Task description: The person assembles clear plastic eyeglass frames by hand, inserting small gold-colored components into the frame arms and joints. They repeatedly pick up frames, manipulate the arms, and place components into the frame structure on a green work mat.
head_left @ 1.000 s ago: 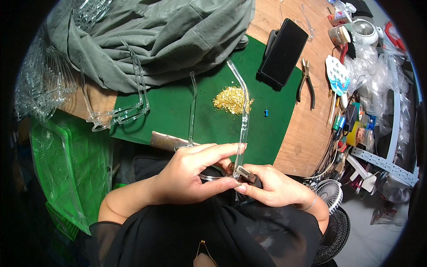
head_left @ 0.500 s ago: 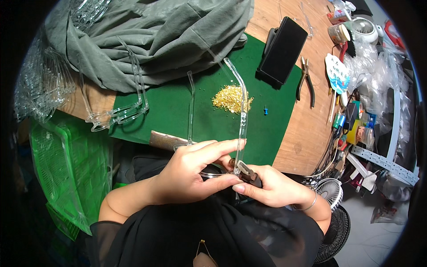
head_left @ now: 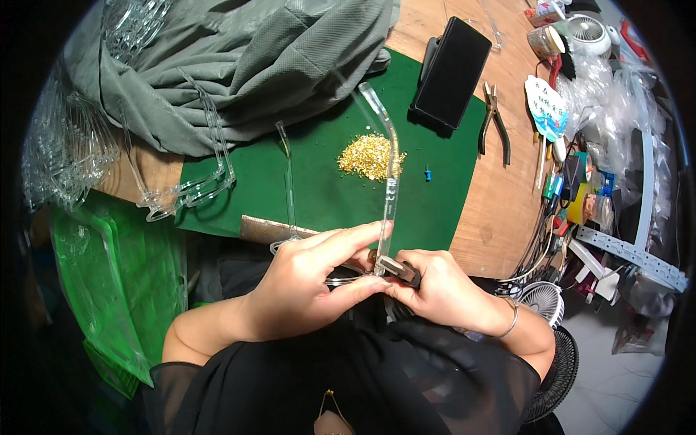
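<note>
My left hand (head_left: 308,272) is closed on a clear plastic eyeglasses frame (head_left: 389,185), its fingers round the front part near the hinge. One temple stands up past my fingertips. The other temple rises farther left, and the lenses' area is mostly hidden by my hand. In my right hand (head_left: 449,290) I grip pliers (head_left: 399,270) with dark handles, largely covered by my fingers. Their metal jaws are at the hinge corner of the frame, beside my left thumb. Beyond my hands, a heap of small gold metal pieces (head_left: 370,157) lies on a green mat (head_left: 254,210).
More clear frames (head_left: 192,190) lie to the left, with a heap of them (head_left: 69,148) beyond. A grey cloth (head_left: 254,80) covers the far left. A black phone (head_left: 451,72), other pliers (head_left: 494,127) and a blue pushpin (head_left: 428,173) lie right. A green crate (head_left: 109,283) stands at left.
The frame in my left hand has shifted slightly left. My right hand has turned, and the pliers' jaws now lie flatter against the hinge corner. The view has shifted slightly.
</note>
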### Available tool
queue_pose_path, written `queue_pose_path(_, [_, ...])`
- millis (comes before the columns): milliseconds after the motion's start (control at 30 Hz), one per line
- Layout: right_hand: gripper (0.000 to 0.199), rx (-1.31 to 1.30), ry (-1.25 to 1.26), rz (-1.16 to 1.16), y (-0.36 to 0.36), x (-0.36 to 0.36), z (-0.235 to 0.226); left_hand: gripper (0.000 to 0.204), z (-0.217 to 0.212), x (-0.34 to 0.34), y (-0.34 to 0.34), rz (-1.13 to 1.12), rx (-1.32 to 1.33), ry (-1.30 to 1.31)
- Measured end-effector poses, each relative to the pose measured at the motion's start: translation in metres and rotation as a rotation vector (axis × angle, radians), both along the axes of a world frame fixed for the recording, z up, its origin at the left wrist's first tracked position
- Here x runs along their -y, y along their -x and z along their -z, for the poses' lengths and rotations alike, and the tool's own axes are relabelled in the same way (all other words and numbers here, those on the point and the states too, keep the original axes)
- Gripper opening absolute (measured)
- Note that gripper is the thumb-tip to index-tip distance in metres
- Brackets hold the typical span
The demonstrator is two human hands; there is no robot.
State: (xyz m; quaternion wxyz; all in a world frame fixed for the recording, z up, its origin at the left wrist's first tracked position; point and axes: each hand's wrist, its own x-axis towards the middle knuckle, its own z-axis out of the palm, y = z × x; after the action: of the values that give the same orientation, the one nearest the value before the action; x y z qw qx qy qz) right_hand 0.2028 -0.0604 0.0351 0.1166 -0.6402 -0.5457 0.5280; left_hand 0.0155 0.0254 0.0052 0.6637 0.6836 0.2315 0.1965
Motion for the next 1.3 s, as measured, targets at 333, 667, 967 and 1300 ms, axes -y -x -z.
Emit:
queue_pose_path(333, [0.032, -0.253, 0.059, 0.066, -0.016, -0.003, 0.017, 0.059, 0.000, -0.005, 0.000, 0.017, 0.021, 0.111])
queue_pose_path(667, [0.027, 0.282, -0.557, 0.183, -0.019, -0.021, 0.089, 0.061, -0.004, -0.009, 0.027, -0.078, 0.178, 0.237])
queue_pose_path(967, [0.025, 0.475, -0.650, 0.181, 0.002, -0.034, 0.109, 0.065, -0.001, -0.012, 0.035, -0.061, 0.202, 0.154])
queue_pose_path(1300, [0.013, 0.236, -0.527, 0.375, 0.002, -0.026, 0.093, 0.060, -0.001, -0.007, 0.013, -0.065, 0.131, 0.004])
